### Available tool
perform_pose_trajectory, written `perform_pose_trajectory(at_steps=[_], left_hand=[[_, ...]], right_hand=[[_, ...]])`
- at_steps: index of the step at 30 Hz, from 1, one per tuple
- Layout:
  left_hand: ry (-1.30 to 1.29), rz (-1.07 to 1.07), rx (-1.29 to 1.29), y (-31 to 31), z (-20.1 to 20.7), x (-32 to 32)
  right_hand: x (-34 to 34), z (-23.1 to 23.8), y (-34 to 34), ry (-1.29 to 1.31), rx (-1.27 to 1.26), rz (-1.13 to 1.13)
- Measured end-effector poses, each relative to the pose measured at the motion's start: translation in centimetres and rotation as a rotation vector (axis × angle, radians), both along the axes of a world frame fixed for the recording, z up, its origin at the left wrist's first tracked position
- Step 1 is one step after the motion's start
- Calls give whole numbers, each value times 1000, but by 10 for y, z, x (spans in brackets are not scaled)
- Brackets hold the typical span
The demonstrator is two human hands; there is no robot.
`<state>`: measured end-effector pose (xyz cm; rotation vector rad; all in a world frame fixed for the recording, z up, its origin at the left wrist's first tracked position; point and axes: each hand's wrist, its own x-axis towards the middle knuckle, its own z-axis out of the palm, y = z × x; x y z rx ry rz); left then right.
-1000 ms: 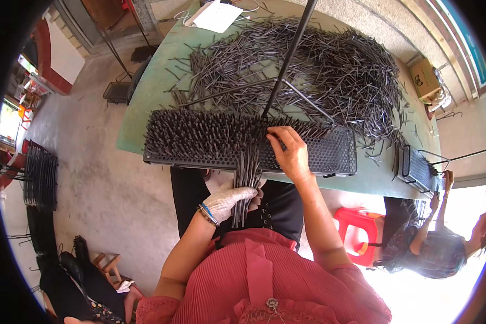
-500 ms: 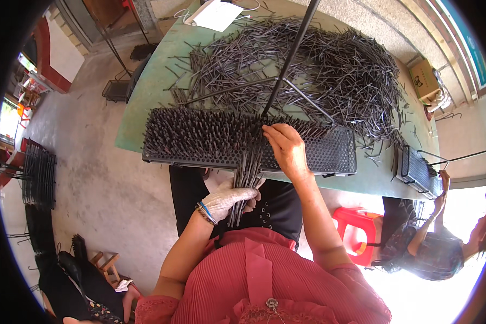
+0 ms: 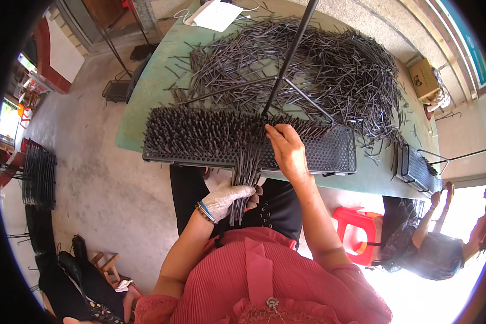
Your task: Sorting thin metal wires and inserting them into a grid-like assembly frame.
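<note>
Head view, looking down at a green table [image 3: 146, 116]

- L hand [image 3: 228, 197], in a white work glove, closed around a bundle of dark rods [image 3: 245, 175]; bundle stands roughly upright, fanned a little at top, lower ends poking out below the fist, over the person's lap just in front of table edge
- R hand [image 3: 286, 151], bare, resting on the black perforated tray [image 3: 335, 154] approx mid-length; fingers [image 3: 272, 135] bent, tips down among the rods right where filled part ends. Can't tell if it pinches a rod, tips are buried in the rods
- Tray lies along near edge of table, long side across the view. Left part packed w/ upright rods [image 3: 200, 132], right part bare holes
- Behind tray: big loose heap of same dark rods [image 3: 329, 65] spread over most of tabletop, touching tray's far side
- Thin black stand [image 3: 289, 56] w/ splayed legs rises out of heap, pole leaning toward top of view
- White paper sheet [image 3: 218, 13] at far table edge
- 2nd small tray w/ rods [image 3: 416, 167] at right end of table
- Another person [image 3: 432, 254] seated lower right, beside a red stool [image 3: 356, 227]
- Stacks of black racks [image 3: 38, 173] on concrete floor at left, well apart from table
</note>
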<state>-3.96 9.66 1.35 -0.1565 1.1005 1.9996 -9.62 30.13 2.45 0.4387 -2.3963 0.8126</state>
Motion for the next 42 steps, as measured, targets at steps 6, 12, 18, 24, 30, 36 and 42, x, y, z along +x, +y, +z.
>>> perform_pose_trajectory(at_steps=[6,12,18,24,30,36,42], left_hand=[[-3,4,-38,2,-5,0],[-33,2,-3,6,-1,3],[-51,18,4,7,-6,1],[12,58,-56,4,-7,3],[114,10,-39,0,7,4],[212,-124,-44,-1,7,-4],[37,-25,-70,-1,0,1]], right_hand=[[-3,-1,-1,-6,58,-13],[-4,-1,0,-38,56,-19],[-8,2,2,-47,52,-12],[0,3,-1,-51,2,-16],[31,32,-5,-441,-378,-33],[35,4,-7,-774,-845,36],[30,1,-2,-662,-880,28]])
